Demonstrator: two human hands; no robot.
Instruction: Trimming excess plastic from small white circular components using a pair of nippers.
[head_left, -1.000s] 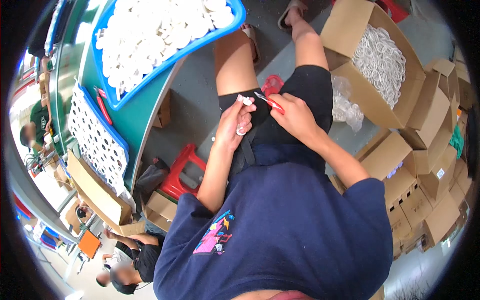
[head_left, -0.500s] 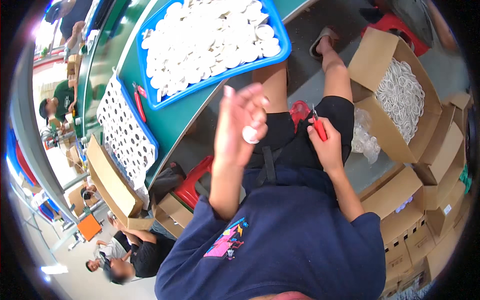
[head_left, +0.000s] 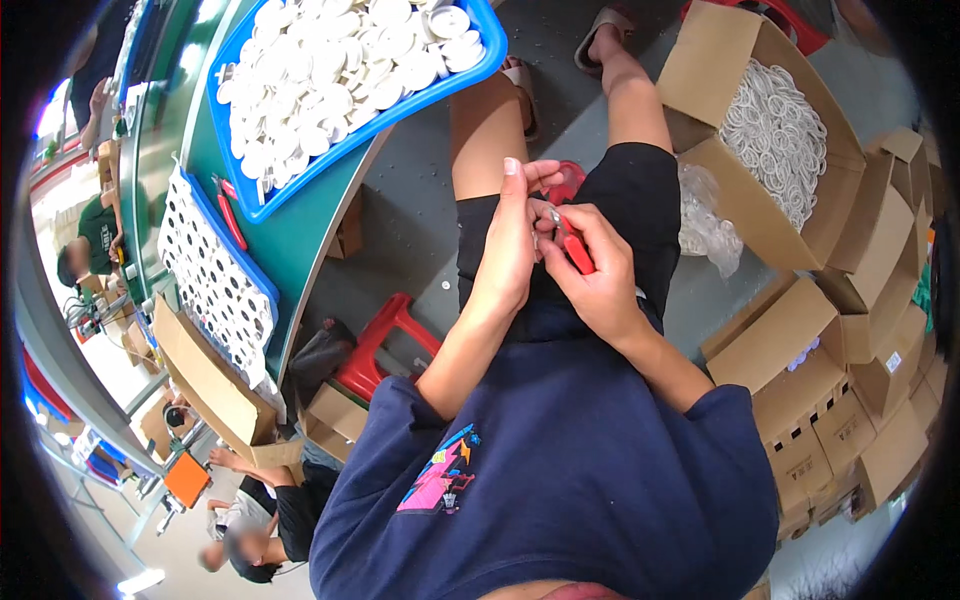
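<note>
My right hand (head_left: 602, 268) is closed around red-handled nippers (head_left: 578, 254), their metal tip pointing at my left hand (head_left: 512, 240). The left hand is raised over my lap with its fingers curled. In them is a small white round plastic piece, now almost wholly hidden by the fingers and the nippers' tip. The two hands meet, fingertips close together. Beyond them to the left, a blue tray (head_left: 362, 133) heaped with white round pieces (head_left: 340, 70) stands on the green table (head_left: 300, 220).
Another pair of red-handled pliers (head_left: 231, 217) lies beside a white sheet with dark dots (head_left: 215, 270). At right stands a cardboard box (head_left: 840, 215) of white rings (head_left: 775, 145), near a clear plastic bag (head_left: 705, 225). A red stool (head_left: 375, 350) is at left; several people work farther off.
My hands have come together; the nippers' tip has moved from over my right thigh to the left hand's fingers. The view has shifted, so the tray sits farther left.
</note>
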